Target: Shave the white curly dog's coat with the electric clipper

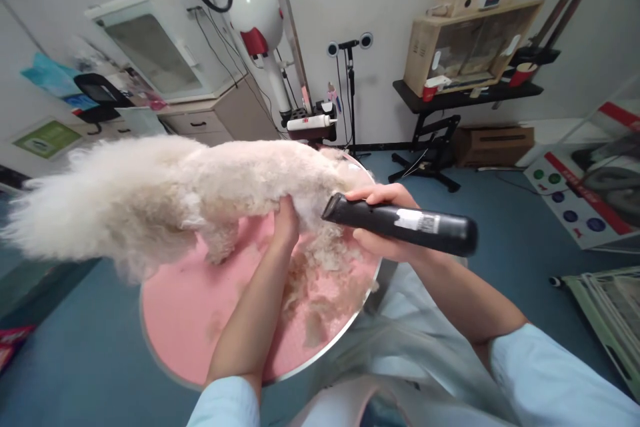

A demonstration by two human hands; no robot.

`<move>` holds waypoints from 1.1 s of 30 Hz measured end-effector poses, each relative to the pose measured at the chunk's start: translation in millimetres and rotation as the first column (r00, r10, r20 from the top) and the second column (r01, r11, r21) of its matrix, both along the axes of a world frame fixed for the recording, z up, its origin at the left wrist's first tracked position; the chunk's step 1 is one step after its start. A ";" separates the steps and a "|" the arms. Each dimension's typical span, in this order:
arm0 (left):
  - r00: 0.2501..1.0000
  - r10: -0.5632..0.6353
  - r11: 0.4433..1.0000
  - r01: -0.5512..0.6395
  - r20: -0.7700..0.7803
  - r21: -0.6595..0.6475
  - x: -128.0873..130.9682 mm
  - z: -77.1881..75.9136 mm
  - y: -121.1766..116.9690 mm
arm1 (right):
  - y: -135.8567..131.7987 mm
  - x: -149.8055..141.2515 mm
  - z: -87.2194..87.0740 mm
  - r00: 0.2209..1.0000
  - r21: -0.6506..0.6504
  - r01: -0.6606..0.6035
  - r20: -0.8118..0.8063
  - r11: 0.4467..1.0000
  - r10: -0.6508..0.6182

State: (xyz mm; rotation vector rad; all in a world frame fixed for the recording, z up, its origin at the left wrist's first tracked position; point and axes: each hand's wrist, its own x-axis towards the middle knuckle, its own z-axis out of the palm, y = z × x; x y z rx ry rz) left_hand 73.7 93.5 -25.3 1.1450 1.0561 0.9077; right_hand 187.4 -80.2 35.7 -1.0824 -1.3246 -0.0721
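Note:
A fluffy white dog (165, 193) stands on a round pink grooming table (190, 320), its tail toward the left. My left hand (286, 221) reaches under the dog's belly with the fingers closed on the dog, partly buried in fur. My right hand (385, 227) is wrapped round a black hair clipper (400, 221), whose blade end points left and touches the fur near the dog's flank. Clumps of cut fur (320, 287) lie on the table below both hands.
A stand dryer with a white round head (255, 10) rises behind the table. A white cabinet unit (165, 53) stands at back left, a wooden box on a black stand (467, 47) at back right. A green cage (610, 313) sits on the blue floor at right.

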 end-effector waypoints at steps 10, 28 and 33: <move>0.995 0.029 0.999 -0.032 0.094 0.037 4.5 4.9 -4.4 | 27.9 16.2 -24.1 0.999 -0.189 0.000 0.047 0.982 0.009; 0.992 0.081 0.992 -0.070 0.099 -0.106 5.4 28.0 -13.5 | 19.0 25.9 -4.3 0.979 -0.309 -0.205 -0.063 0.929 0.195; 0.990 0.106 0.988 -0.095 0.089 -0.122 2.3 35.0 -13.8 | 18.7 7.5 -7.2 0.985 -0.173 -0.161 -0.098 0.972 0.146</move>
